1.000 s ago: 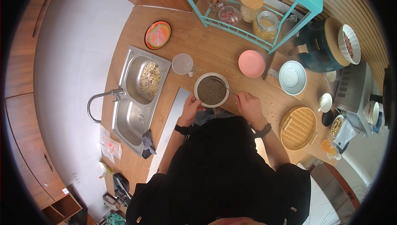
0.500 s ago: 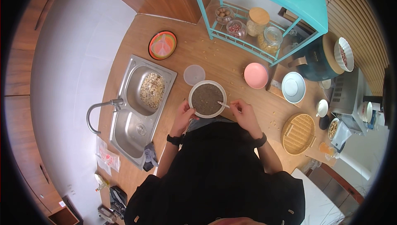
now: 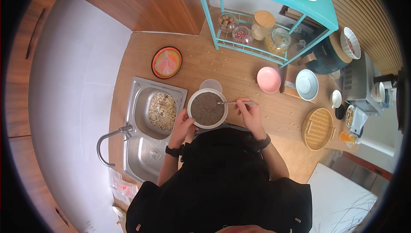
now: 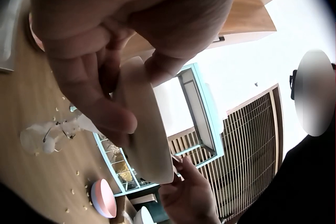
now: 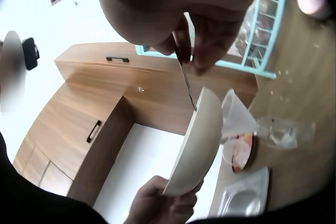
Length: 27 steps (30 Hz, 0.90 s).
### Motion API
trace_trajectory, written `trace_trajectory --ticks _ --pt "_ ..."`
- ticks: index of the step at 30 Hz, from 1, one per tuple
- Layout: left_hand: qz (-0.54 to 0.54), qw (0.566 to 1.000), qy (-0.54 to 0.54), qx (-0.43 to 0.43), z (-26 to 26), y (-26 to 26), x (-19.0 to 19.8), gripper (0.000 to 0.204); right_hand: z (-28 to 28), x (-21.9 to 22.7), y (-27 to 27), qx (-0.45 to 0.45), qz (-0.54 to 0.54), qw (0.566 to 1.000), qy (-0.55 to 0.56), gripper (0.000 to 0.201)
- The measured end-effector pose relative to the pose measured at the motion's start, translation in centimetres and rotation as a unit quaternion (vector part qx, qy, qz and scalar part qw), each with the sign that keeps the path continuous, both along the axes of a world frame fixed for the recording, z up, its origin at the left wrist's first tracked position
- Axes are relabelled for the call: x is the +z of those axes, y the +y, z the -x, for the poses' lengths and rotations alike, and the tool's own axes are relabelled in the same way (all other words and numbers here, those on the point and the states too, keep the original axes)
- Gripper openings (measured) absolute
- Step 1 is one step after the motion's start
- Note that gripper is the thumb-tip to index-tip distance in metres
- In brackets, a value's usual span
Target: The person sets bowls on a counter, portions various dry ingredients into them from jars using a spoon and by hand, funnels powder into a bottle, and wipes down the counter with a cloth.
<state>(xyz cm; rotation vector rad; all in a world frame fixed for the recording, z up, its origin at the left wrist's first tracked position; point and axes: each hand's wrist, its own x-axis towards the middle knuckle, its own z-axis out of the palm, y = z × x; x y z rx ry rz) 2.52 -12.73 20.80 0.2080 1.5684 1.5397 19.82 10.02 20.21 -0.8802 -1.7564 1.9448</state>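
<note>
A white bowl point(image 3: 208, 125) of dark, speckled, thick contents point(image 3: 206, 109) is in front of the body. The left hand point(image 3: 183, 129) grips its left rim, thumb on the rim and fingers beneath, as the left wrist view shows for the bowl point(image 4: 144, 129) and hand point(image 4: 126, 40). From the right, the right hand point(image 3: 250, 115) pinches the handle of a metal spoon point(image 3: 231, 103), whose end lies in the contents. In the right wrist view the spoon point(image 5: 186, 79) runs from the right hand point(image 5: 184, 19) to the bowl point(image 5: 198, 148).
A double sink point(image 3: 145, 147) holding grain-like pieces stands at the left. Behind the bowl is a translucent round container point(image 3: 211, 85). Farther back are colourful plates point(image 3: 166, 61) and a turquoise rack point(image 3: 265, 55) with jars; rightward, a pink bowl point(image 3: 269, 79), a pale blue bowl point(image 3: 307, 85) and a woven basket point(image 3: 318, 129).
The bowl and left hand have shifted slightly left relative to the body. The spoon has changed angle, its handle now pointing right; the right hand still pinches it. The head view has moved.
</note>
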Motion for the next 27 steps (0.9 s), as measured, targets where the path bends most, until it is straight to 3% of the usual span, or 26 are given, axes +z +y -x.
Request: trace_trajectory --ticks 2,8,27 --pt "-0.005 1.000 0.017 -0.015 1.4 -0.5 -0.6 0.025 1.1 0.0 -0.4 -0.035 0.059 0.995 0.074 0.021" --pt "-0.008 1.000 0.015 -0.015 3.6 0.2 1.1 0.024 3.2 1.1 -0.3 -0.051 0.079 0.993 0.072 0.023" --pt "-0.014 1.000 -0.024 0.007 6.8 0.6 -0.6 0.024 4.7 1.2 1.8 -0.071 0.102 0.988 0.096 0.024"
